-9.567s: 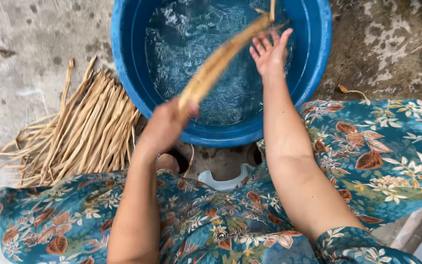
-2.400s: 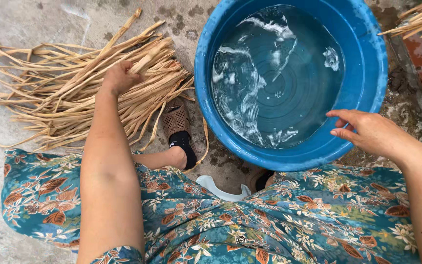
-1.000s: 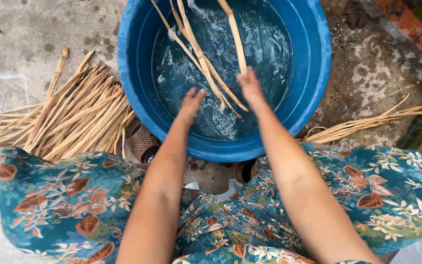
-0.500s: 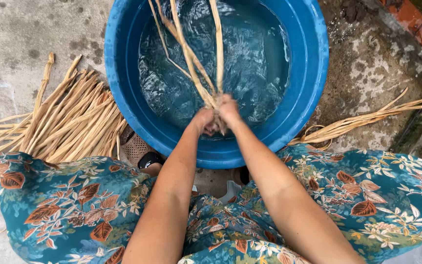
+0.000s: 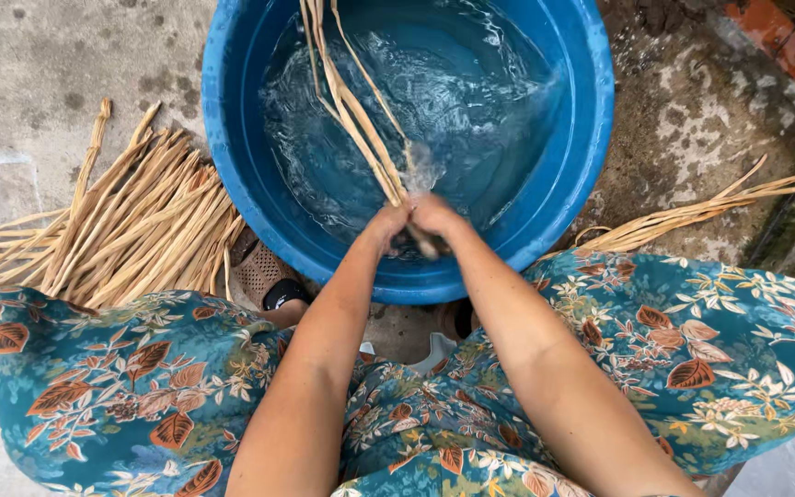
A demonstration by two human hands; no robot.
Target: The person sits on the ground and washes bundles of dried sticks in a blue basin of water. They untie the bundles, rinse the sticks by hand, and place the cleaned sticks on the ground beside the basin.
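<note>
Where the two forearms meet over the near rim of the blue basin (image 5: 232, 184), left hand (image 5: 386, 224) and right hand (image 5: 434, 217) sit pressed together, fingers closed round the lower end of a bundle of wet straw strips (image 5: 353, 115). Strips slant up-left across rippled water. Dry straw pile (image 5: 131, 230) on concrete floor, left of basin; thinner bunch (image 5: 692, 216) at right.

Blue basin (image 5: 591, 138), tan reeds (image 5: 361, 120), teal leaf-patterned trousers (image 5: 121, 387)
</note>
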